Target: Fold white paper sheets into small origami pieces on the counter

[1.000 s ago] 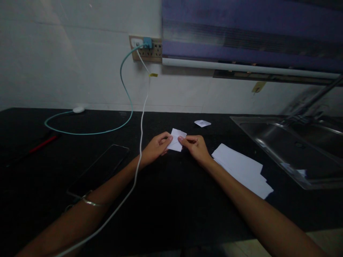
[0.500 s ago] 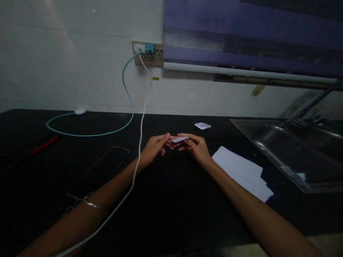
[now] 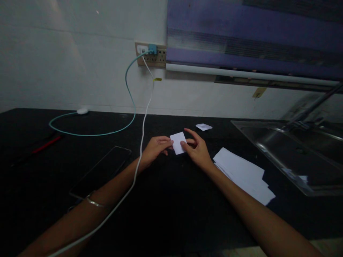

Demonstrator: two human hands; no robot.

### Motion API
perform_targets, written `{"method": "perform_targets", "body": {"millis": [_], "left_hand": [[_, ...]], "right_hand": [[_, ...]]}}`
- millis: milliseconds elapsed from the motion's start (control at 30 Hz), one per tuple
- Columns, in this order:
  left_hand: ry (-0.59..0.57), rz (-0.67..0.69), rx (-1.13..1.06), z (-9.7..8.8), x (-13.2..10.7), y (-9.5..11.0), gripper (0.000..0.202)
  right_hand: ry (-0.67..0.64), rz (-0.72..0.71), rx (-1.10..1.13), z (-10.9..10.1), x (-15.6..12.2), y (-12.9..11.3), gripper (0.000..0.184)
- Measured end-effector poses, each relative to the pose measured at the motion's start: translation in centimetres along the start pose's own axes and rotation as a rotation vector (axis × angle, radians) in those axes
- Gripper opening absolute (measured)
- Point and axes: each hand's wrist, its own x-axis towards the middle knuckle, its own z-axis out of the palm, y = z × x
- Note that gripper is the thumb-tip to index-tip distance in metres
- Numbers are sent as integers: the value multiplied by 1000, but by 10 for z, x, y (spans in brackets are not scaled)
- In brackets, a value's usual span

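Observation:
A small white square of paper (image 3: 178, 143) is held up over the dark countertop, its flat face turned toward me. My left hand (image 3: 158, 147) pinches its left edge between thumb and fingers. At the right edge, my right hand (image 3: 197, 148) grips it with the thumb on the front and fingers behind, the index finger raised off the paper. A folded white paper piece (image 3: 204, 127) lies on the counter just beyond my right hand. Beside my right forearm rests a stack of white paper sheets (image 3: 241, 173).
A phone (image 3: 101, 172) lies by my left forearm, and a red, slim object (image 3: 46, 144) farther left. A white cable (image 3: 141, 142) crosses over my left arm from the wall socket (image 3: 151, 55). A teal cable (image 3: 91, 135) loops behind. The metal sink (image 3: 268, 153) is at right.
The paper, seen nearly edge-on before, is now tilted up to show its square face. My right index finger has lifted away from it. The whole view has shifted slightly.

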Motion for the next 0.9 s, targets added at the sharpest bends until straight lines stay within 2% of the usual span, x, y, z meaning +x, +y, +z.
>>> {"method": "perform_targets", "body": {"millis": [167,300,433,600,900], "left_hand": [[-78,6,83,2,-3,6,16],[-115,14,81,0,-3,3,20],[-115,30,20,-3,-1,-3,16],[-95,-2,-19,-4,-4,1,16],[-105,-59,-166,-7,-1,-5,14]], "right_hand": [[105,-146,-157,-1,0,-6,21],[107,-311,-287,-1,-2,-11,12],[-2,-460,-371,0,-5,-10,13],[-131,-584,-476,-4,-6,-6,21],[-254,-575,-562,-8,-8,-5,30]]}}
